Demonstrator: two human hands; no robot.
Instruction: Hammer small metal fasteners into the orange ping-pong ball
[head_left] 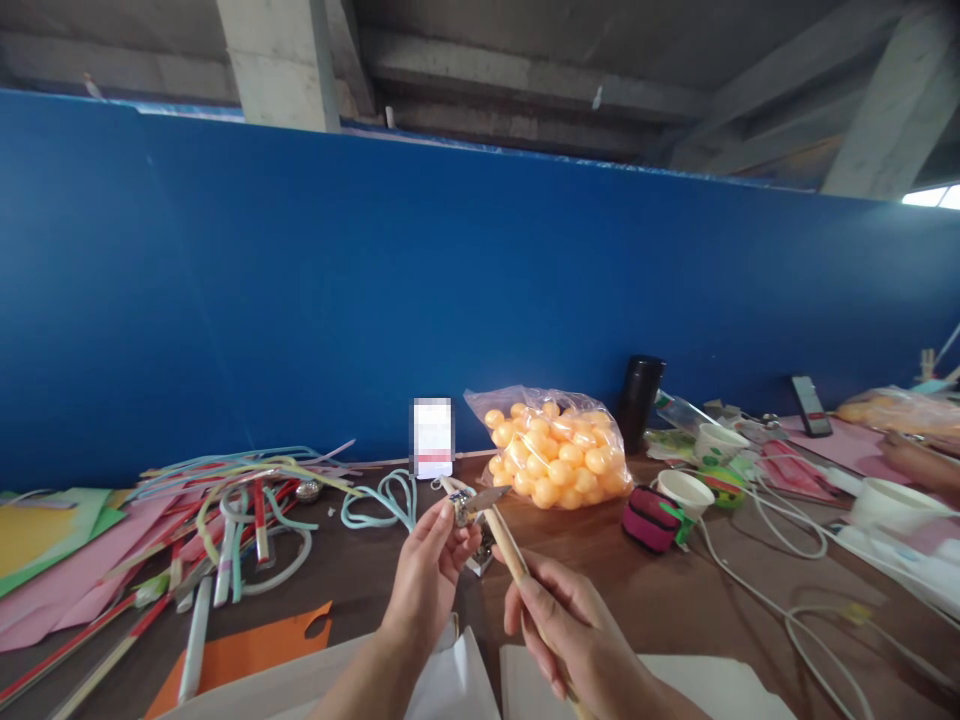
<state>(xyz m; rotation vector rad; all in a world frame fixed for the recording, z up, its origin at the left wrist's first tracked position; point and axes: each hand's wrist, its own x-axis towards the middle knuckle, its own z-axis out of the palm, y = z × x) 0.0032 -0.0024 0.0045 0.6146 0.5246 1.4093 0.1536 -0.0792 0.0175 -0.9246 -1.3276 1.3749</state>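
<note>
My left hand (429, 572) is closed in a pinch on a small shiny metal piece (463, 508) held above the brown table (660, 600). My right hand (574, 628) is wrapped round a pale wooden-handled tool (507, 545). The tool's metal blade tip (487, 497) touches the shiny piece. Under both hands lie white paper sheets (465, 685). Just behind the hands lies a light blue cord loop (382, 500).
A plastic bag of orange balls (551, 450), a black cylinder (639, 400), a pink pouch (651, 518), white cups (686, 490) and white cables (780, 590) sit to the right. Coloured strips and paper (225, 520) cover the left. A blue wall (450, 280) backs the table. Another person's hand (919, 460) shows far right.
</note>
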